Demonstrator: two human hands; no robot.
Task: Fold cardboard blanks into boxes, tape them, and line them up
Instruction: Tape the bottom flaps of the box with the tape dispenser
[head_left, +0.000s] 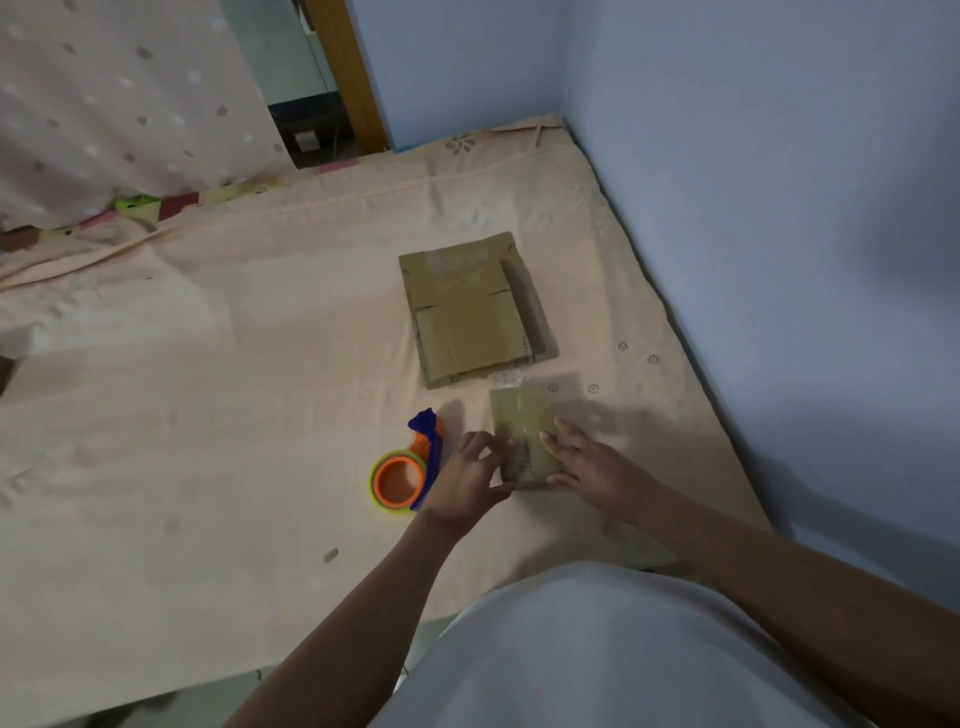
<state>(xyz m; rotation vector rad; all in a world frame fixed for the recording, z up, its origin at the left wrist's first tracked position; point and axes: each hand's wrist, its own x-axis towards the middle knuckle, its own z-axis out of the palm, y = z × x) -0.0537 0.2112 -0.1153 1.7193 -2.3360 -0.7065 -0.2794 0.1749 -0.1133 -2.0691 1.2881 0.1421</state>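
box on bed | left hand, right hand hold its sides | tape dispenser left | flat blanks beyond

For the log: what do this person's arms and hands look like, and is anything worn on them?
Both forearms are bare up to where they leave the picture; no sleeves show. The left hand and right hand wear no gloves, and no watch, ring or bracelet can be seen, though the picture is soft. A pale, light grey garment covers the body at the bottom edge.
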